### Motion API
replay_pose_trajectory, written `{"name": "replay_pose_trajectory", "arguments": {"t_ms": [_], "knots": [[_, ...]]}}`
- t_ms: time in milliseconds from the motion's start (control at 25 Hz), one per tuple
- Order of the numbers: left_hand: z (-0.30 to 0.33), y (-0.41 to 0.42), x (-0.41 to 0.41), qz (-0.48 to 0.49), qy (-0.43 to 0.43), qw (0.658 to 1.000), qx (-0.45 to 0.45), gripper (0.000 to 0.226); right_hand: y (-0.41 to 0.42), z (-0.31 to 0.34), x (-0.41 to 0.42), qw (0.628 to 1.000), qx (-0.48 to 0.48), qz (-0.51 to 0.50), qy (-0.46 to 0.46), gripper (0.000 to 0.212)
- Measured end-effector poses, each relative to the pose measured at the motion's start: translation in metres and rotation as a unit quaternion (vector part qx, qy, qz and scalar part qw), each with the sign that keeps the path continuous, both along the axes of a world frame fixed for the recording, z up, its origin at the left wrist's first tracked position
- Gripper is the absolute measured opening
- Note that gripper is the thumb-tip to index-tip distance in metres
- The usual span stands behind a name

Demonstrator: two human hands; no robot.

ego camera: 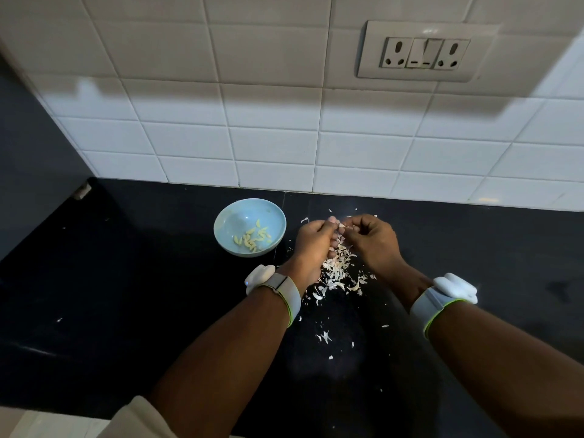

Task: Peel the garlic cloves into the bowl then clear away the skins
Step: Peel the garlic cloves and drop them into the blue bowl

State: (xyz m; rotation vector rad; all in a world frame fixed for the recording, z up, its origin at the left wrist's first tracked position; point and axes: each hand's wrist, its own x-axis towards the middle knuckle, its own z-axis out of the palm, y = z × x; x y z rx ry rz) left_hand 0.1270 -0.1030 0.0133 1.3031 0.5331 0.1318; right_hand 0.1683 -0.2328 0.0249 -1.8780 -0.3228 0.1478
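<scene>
Skins [338,273] heaped on black worktop [126,279]; above, left hand [311,240] and right hand [371,237] pinch one garlic clove [342,226]; bowl [230,213] of peeled cloves [251,239] at 9 o'clock

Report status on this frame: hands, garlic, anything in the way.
Left hand and right hand both pinching one garlic clove between them. Peeled cloves in the blue bowl. Skins piled under the hands on the counter; nothing blocking.

Clove [341,226] perhaps, mostly finger-hidden.
</scene>
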Motion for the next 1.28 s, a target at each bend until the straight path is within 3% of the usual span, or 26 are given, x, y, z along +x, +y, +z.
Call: {"name": "replay_pose_trajectory", "arguments": {"t_ms": [160,320,440,640,760,1040,1280], "knots": [[-0.001,-0.002,0.002,0.018,-0.012,1.000,-0.013,0.015,0.000,0.002,-0.003,0.999,0.035,0.007,0.010,0.011],[-0.001,0.000,0.002,0.008,-0.049,0.999,-0.017,0.008,0.003,0.007,-0.002,0.972,0.183,0.010,0.148,0.012],[-0.003,-0.001,0.001,0.008,-0.056,0.998,-0.024,0.008,0.005,0.007,0.000,0.964,0.185,0.009,0.190,0.011],[0.004,-0.008,0.008,0.030,-0.065,0.985,-0.155,0.011,0.013,0.006,0.001,0.949,0.230,-0.023,0.213,0.013],[0.008,-0.008,0.011,0.039,-0.066,0.981,-0.176,0.014,0.016,0.011,0.000,0.952,0.223,-0.034,0.208,0.012],[-0.001,-0.017,0.012,0.034,-0.043,0.994,-0.094,0.024,0.015,0.007,-0.002,0.954,0.216,-0.034,0.206,0.013],[-0.002,-0.020,0.007,0.014,-0.088,0.996,-0.031,0.019,0.015,0.006,0.008,0.949,0.187,-0.006,0.253,0.031]]}}
